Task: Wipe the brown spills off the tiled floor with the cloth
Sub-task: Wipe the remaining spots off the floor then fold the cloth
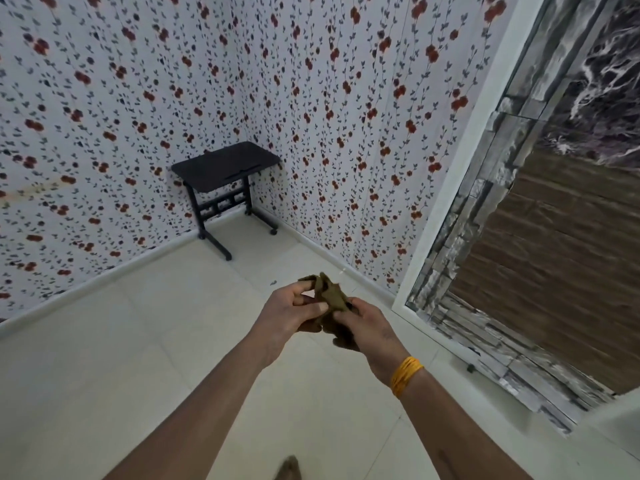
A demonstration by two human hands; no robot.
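Note:
A crumpled olive-brown cloth (pixel 330 293) is held up in front of me, above the pale tiled floor (pixel 145 341). My left hand (pixel 294 313) pinches its left side with thumb and curled fingers. My right hand (pixel 367 327) grips its lower right part, and a darker fold of cloth hangs beneath that hand. A yellow band sits on the right wrist. A small dark speck (pixel 273 282) lies on the floor near the right wall; no larger brown spill shows in this view.
A small black table on wheels (pixel 227 168) stands in the far corner between two floral-papered walls. A white-framed mirror or panel (pixel 519 271) leans along the right wall. My foot (pixel 288 468) shows at the bottom edge.

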